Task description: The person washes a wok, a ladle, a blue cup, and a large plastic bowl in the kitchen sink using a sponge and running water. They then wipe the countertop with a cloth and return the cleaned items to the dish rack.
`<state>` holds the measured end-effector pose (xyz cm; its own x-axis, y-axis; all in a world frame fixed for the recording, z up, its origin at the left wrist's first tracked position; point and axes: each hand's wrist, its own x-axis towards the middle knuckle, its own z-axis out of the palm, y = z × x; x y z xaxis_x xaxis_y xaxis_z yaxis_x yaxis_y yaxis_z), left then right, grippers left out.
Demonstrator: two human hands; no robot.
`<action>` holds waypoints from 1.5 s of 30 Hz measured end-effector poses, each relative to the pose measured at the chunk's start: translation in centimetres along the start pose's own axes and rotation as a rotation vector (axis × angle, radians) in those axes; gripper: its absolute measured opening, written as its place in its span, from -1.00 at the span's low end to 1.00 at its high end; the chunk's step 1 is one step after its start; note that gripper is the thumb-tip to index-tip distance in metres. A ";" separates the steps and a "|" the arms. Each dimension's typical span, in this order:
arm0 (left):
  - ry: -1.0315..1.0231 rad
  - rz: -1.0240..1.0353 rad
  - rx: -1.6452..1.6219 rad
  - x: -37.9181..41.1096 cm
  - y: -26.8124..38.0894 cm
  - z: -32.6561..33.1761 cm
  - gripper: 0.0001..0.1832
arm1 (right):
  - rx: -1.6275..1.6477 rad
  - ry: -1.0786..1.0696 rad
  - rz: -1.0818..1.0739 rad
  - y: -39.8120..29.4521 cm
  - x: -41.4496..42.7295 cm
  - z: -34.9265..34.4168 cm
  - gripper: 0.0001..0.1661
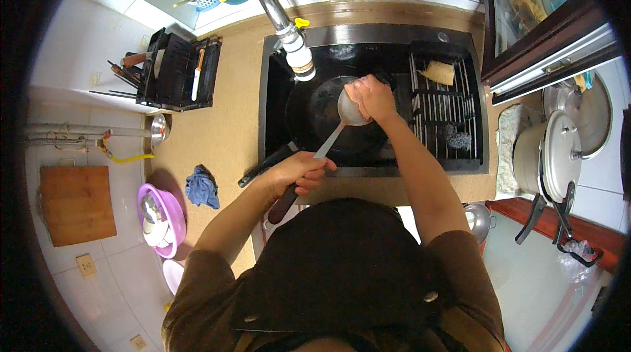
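Note:
My left hand (301,173) grips the long handle of a metal ladle (329,141) with a dark grip end. Its round head is raised over the black sink (276,56), tilted towards the upper right. My right hand (375,98) presses a thin scrubbing cloth with a pinkish-orange edge (356,93) against that head and covers part of it. Below both hands a dark wok (315,115) lies in the sink, its black handle (266,164) sticking out over the left front rim. The faucet (296,53) hangs above the wok; I cannot tell whether water runs.
A rack (443,110) spans the sink's right side, bearing a yellowish sponge (438,72) and a steel-wool scrubber (458,138). A knife holder (177,73), a blue rag (202,187) and a purple basin (172,224) are at left. A pressure cooker (530,157) stands at right.

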<state>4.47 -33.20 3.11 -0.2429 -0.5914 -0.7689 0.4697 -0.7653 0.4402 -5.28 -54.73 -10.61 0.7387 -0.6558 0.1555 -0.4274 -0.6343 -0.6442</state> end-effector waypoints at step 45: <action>0.056 0.067 0.171 0.6 1.0 0.1 -0.73 | -0.247 0.200 -0.003 -5.6 1.7 -6.6 -0.82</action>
<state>4.67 -34.34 3.08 -0.1660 -0.6310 -0.7578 0.3310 -0.7595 0.5600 -5.11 -55.00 -1.78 0.6337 -0.7056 0.3172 -0.5571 -0.7007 -0.4457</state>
